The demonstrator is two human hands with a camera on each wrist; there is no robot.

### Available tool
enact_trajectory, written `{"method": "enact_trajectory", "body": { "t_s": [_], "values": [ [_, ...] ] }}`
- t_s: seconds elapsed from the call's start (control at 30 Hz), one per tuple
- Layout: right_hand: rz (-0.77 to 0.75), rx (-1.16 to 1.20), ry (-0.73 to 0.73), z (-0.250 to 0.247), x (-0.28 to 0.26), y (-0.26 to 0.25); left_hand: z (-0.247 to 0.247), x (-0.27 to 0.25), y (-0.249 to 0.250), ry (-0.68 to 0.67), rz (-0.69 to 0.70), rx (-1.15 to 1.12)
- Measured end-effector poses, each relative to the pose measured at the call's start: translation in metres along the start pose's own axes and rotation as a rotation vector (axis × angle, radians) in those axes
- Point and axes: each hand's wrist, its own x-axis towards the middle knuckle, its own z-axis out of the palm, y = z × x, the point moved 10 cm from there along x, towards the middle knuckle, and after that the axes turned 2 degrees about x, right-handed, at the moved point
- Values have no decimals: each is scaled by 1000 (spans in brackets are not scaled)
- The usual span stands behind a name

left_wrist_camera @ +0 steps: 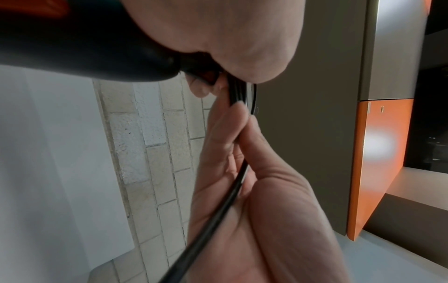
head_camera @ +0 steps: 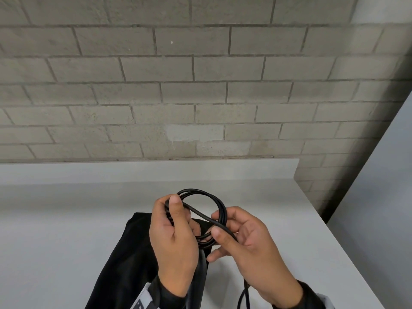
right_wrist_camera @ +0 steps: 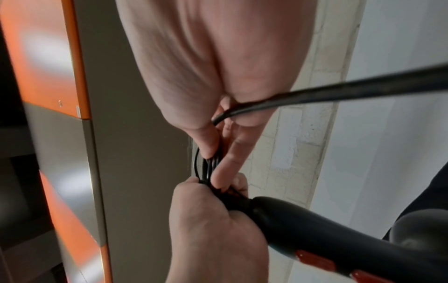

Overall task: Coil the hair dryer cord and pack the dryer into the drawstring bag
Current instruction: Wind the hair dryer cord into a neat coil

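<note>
Cord [head_camera: 201, 198] loops pinched by left hand [head_camera: 172, 237] and right hand [head_camera: 243, 241] above bag [head_camera: 124, 264]; risk: loosened pinch, coil springing apart.

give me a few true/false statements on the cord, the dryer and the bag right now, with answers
1. Both hands hold the coiled cord. True.
2. The left hand is empty. False: it grips the loops at the dryer handle.
3. The dryer is already inside the bag. False: it is still out, in hand.
4. The bag lies on the white table. True.
5. The right hand pinches the cord. True.
6. The cord is white. False: it is black.
</note>
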Motion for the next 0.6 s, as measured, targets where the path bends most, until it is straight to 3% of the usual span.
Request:
{"method": "enact_trajectory", "body": {
  "t_s": [0.17, 0.47, 0.53, 0.6],
  "values": [
    [61, -29, -2, -1, -6, 7, 2, -1, 5, 10, 13, 18],
    [153, -347, 107, -43, -58, 32, -7, 6, 3, 38, 23, 75],
    [62, -487, 218, -64, -73, 19, -5, 6, 7, 9, 78, 132],
    [-150, -732, 295, -68, -83, -20, 1, 3, 13, -30, 138, 168]
  ]
}}
